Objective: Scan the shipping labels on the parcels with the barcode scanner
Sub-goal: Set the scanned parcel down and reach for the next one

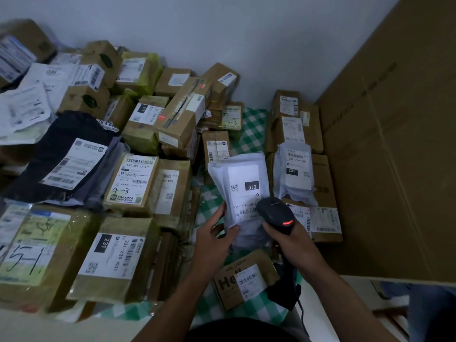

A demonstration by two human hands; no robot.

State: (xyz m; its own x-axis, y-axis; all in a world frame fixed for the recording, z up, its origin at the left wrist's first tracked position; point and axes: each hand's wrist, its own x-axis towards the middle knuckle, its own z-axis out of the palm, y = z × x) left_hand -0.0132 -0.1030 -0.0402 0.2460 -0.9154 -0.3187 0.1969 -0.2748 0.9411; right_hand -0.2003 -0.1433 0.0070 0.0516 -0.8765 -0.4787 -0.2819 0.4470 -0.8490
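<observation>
My left hand (215,239) grips the lower left edge of a white plastic mailer parcel (238,178), holding it up with its shipping label (245,191) facing me. The label shows "010" and a barcode near its lower end. My right hand (290,245) grips a black barcode scanner (276,213), whose head sits just right of that barcode and partly covers the label's corner. A red light glows on the scanner's back. The scanner's cable hangs down below my right wrist.
Cardboard parcels with labels are piled on the left and at the back (138,183). A second white mailer (294,172) lies on boxes at the right. A "Hello" box (243,280) lies on the green checked cloth (209,201) below my hands. A big cardboard sheet (394,169) walls the right side.
</observation>
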